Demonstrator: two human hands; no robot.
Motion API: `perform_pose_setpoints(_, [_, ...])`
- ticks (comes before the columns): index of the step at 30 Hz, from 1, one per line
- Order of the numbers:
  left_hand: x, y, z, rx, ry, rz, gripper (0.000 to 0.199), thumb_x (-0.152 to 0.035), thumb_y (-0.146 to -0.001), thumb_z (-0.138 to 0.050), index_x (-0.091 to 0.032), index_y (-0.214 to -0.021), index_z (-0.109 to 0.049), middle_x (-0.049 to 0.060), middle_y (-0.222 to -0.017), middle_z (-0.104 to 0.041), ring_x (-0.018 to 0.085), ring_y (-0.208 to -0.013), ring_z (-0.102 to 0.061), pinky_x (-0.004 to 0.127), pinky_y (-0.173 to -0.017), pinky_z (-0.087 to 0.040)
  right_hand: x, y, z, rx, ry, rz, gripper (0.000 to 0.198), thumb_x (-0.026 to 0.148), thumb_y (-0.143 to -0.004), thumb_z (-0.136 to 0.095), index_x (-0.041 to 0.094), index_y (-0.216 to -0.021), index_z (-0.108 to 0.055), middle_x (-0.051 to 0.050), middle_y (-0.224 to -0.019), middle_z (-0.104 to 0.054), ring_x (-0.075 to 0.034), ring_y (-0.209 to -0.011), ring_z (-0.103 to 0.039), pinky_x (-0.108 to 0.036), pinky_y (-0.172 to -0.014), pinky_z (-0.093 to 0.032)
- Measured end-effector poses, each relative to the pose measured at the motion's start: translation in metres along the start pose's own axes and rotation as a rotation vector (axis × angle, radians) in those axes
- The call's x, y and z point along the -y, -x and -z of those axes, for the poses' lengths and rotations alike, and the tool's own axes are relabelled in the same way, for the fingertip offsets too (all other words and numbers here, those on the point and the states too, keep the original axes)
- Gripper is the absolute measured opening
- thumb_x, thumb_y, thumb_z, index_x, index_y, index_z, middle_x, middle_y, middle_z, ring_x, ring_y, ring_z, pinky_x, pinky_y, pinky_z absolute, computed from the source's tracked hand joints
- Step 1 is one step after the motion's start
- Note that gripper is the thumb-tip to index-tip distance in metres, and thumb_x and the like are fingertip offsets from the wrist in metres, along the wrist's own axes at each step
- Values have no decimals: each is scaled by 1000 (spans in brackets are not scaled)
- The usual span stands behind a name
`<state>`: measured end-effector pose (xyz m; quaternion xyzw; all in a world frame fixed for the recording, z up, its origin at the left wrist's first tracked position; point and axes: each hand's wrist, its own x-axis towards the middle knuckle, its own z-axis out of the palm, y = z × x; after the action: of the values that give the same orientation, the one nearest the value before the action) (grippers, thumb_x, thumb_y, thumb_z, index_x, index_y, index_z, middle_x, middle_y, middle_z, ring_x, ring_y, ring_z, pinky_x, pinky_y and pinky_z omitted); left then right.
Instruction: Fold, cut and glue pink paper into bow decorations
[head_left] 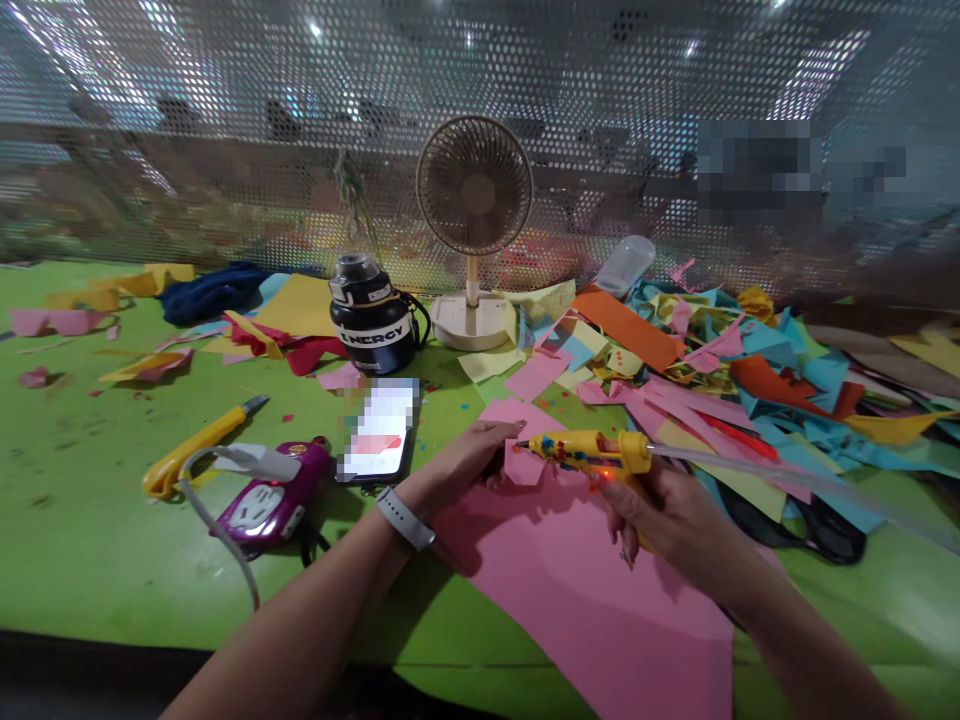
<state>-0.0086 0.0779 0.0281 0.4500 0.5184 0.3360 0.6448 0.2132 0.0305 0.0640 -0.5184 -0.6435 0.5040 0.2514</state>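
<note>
My right hand (pixel 671 510) is wrapped round the handle of a yellow glue gun (pixel 589 450), which has a small red light lit on it. A long clear glue stick (pixel 795 480) juts from its back end. The gun's nozzle points left, at a small folded pink paper piece (pixel 525 466). My left hand (pixel 480 452) pinches that piece at its left side; the fingertips are partly hidden. Whether the nozzle touches the paper, I cannot tell. Under both hands lies a large pink paper sheet (pixel 600 610).
To the left are a phone (pixel 381 430), a purple power strip (pixel 274 500) with a white plug, and a yellow utility knife (pixel 202 445). Behind stand a black bottle (pixel 371 320) and a fan (pixel 474 190). Coloured paper scraps (pixel 705 340) and black-handled scissors (pixel 836 535) lie right.
</note>
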Motion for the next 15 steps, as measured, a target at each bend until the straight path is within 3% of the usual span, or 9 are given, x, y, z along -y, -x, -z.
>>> perform_pose_setpoints(15, [6, -5, 3, 45, -22, -4, 38, -45, -86, -56, -20, -58, -49, -7, -35, -37, 8, -32, -34, 22, -38, -29, 3, 0, -1, 7, 20, 11, 43, 63, -84, -53, 20, -77, -50, 2, -56, -60, -11, -41, -59, -21, -40, -49])
